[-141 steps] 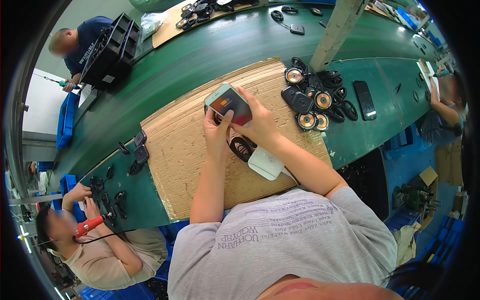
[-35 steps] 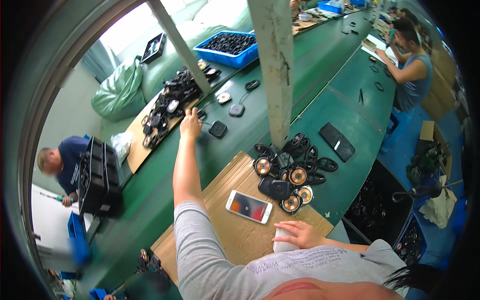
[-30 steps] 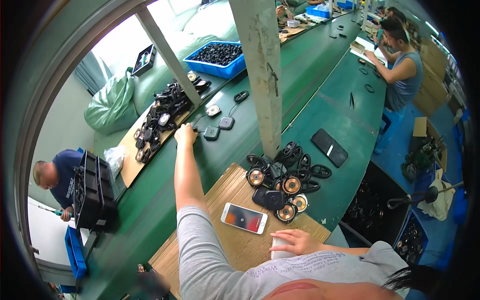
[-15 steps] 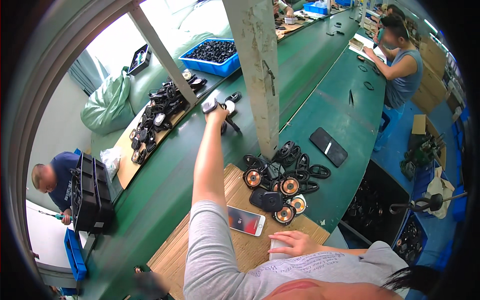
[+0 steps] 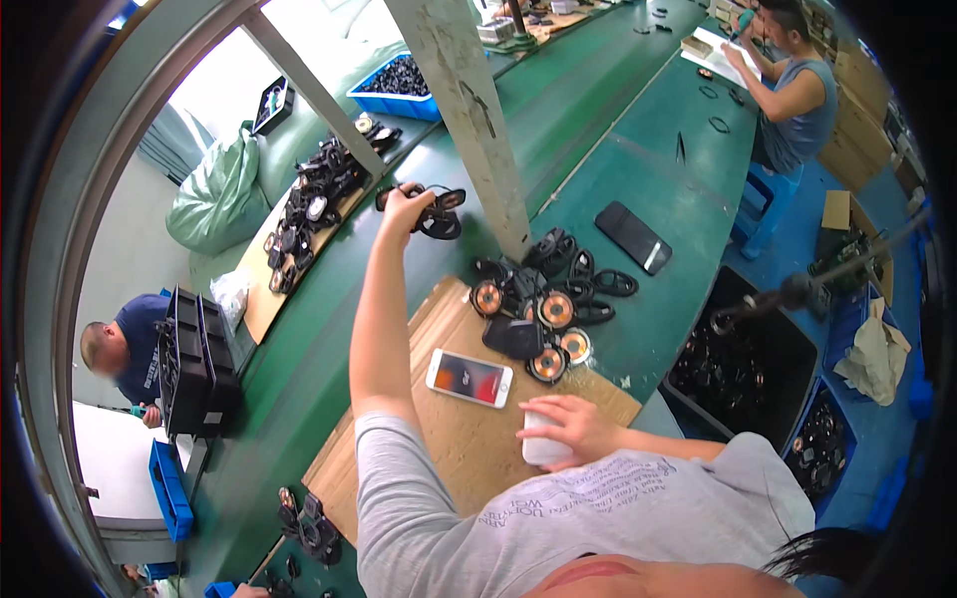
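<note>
My left hand point(image 5: 403, 211), arm stretched far out over the green belt, is closed on black-cabled wireless chargers point(image 5: 439, 221); their coiled leads and round ends stick out to its right. My right hand point(image 5: 581, 427) grips a small white box point(image 5: 544, 445) on the cardboard sheet point(image 5: 459, 454), close to my body. Left of the box lies a white-framed phone point(image 5: 470, 379), its screen lit. Beyond it, a pile of chargers point(image 5: 554, 310) with bare copper coils and looped black cables spreads over the cardboard's far edge and the green table.
A metal post point(image 5: 461, 115) rises right of my left hand. A black phone point(image 5: 634, 237) lies on the table at right. More chargers point(image 5: 317, 194) cover a board across the belt, near a blue bin point(image 5: 397, 90). Two co-workers sit at far right and left.
My left hand has gathered up the chargers and turned, now showing dark round ends instead of a pale one. My right hand's fingers now wrap over the white box. The whole view has shifted.
</note>
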`<state>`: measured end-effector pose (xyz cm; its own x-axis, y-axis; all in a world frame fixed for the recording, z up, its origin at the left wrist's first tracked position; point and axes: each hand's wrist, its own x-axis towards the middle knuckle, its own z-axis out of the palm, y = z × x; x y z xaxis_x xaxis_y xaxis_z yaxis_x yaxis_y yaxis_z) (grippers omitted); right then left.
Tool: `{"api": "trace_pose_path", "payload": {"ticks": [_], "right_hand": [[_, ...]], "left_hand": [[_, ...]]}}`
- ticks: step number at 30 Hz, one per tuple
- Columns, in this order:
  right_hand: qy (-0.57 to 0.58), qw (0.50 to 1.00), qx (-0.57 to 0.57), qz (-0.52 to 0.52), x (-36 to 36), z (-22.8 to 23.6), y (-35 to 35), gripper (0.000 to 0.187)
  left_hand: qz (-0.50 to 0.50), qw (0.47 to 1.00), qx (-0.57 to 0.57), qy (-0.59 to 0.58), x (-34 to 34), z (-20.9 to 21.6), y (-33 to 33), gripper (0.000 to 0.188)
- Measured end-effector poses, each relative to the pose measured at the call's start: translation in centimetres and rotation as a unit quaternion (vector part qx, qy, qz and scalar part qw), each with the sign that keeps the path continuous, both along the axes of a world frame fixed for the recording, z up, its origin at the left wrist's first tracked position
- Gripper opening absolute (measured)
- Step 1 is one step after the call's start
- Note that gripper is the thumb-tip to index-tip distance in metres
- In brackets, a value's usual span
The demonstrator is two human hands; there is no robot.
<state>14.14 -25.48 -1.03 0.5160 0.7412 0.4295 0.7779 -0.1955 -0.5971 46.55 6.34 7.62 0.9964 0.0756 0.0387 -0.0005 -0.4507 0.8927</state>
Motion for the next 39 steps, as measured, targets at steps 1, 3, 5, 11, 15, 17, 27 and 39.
{"api": "trace_pose_path", "payload": {"ticks": [1, 3, 5, 11, 15, 17, 27, 39], "right_hand": [[-0.005, 1.0, -0.006, -0.007, 0.1, 0.0, 0.1, 0.068], [-0.022, 0.999, -0.035, -0.024, -0.2, 0.2, 0.3, 0.071], [-0.026, 0.998, -0.055, -0.031, -0.4, 0.3, 0.6, 0.07], [-0.071, 0.997, 0.024, -0.002, -0.9, 5.3, 0.7, 0.047], [-0.093, 0.977, 0.185, 0.057, -1.5, 16.1, -0.8, 0.019], [-0.217, 0.922, 0.309, 0.086, -2.3, 21.7, -1.5, 0.013], [-0.116, 0.9, 0.415, 0.066, -4.1, 21.3, -7.1, 0.015], [-0.094, 0.903, 0.409, 0.092, -5.8, 22.2, -4.7, 0.015]], "left_hand": [[-0.01, 1.0, -0.021, 0.005, -1.4, 0.5, 0.1, 0.027], [-0.018, 0.999, -0.042, 0.017, -4.3, 1.5, -1.3, 0.026], [-0.043, 0.996, -0.076, 0.009, -7.9, 3.4, -3.8, 0.023], [-0.03, 0.989, 0.147, -0.005, -15.8, 2.1, -7.4, 0.018], [0.004, 0.992, 0.112, -0.05, -20.3, 1.5, -8.5, 0.015], [0.047, 0.993, -0.023, -0.11, -23.4, 2.3, -8.3, 0.012], [0.19, 0.956, -0.189, -0.123, -37.6, 0.5, -2.7, 0.013], [0.284, 0.885, -0.338, -0.152, -43.5, -6.4, 0.6, 0.018]]}}
